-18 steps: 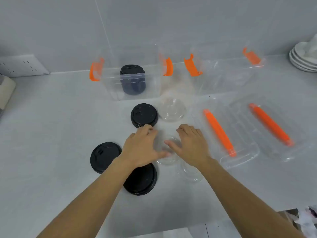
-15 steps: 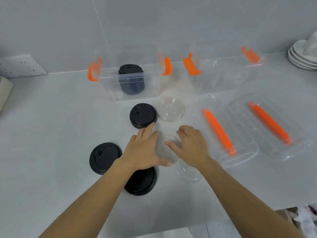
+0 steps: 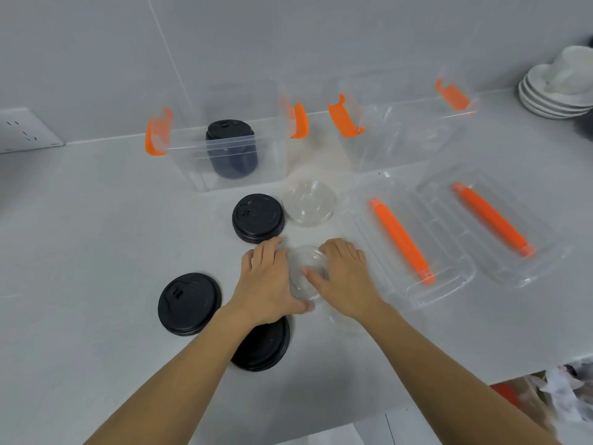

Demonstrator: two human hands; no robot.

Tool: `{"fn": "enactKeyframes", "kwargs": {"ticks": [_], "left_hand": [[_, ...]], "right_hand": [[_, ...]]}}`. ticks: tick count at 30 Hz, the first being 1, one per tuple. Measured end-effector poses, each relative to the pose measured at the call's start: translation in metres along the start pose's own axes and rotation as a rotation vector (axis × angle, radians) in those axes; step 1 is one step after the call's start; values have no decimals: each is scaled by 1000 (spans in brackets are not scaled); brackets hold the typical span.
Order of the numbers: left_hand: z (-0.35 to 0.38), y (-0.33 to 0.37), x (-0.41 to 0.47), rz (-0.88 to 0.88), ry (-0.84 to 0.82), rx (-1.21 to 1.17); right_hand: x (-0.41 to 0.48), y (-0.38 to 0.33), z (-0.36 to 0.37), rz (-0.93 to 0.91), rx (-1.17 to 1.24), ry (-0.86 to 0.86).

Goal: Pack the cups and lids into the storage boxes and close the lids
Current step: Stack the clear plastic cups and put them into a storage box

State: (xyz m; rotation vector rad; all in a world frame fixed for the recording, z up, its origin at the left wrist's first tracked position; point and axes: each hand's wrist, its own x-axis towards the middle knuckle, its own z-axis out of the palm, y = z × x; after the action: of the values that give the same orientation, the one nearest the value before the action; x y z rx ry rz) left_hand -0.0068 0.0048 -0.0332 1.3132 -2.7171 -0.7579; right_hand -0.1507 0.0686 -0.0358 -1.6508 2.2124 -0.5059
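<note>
My left hand [image 3: 268, 281] and my right hand [image 3: 345, 277] both grip a clear dome lid [image 3: 305, 271] just above the counter. Another clear lid [image 3: 308, 202] lies beyond it, and a third clear lid [image 3: 345, 322] shows under my right wrist. Three stacks of black lids lie around: a far stack [image 3: 258, 218], a left stack [image 3: 189, 303] and a near stack [image 3: 263, 346] partly under my left arm. The left storage box [image 3: 224, 146] holds a dark cup stack with a black lid [image 3: 231, 149]. The right storage box [image 3: 407, 123] looks empty.
Two clear box lids with orange handles lie right of my hands, one nearer [image 3: 406, 242] and one farther right [image 3: 494, 220]. A stack of white saucers [image 3: 558, 88] sits at the far right. A wall socket [image 3: 22, 130] is at the left. The counter edge runs along the bottom right.
My left hand has closed in on the clear lid from its left, and my right thumb lies across its top. Both hands hold it where before they hovered over it.
</note>
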Motion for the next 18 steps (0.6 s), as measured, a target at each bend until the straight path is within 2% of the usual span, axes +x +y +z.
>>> {"fn": "enactKeyframes", "kwargs": {"ticks": [8,12,18], "left_hand": [[-15,9,7,34,173,-9],[-20,9,10,33,196,9],[-23,2,7,-40,182,-3]], "right_hand": [[10,-9,-13,46,115,119],[12,-10,-17,57,221,139],[7,-9,-8,267,209,120]]}}
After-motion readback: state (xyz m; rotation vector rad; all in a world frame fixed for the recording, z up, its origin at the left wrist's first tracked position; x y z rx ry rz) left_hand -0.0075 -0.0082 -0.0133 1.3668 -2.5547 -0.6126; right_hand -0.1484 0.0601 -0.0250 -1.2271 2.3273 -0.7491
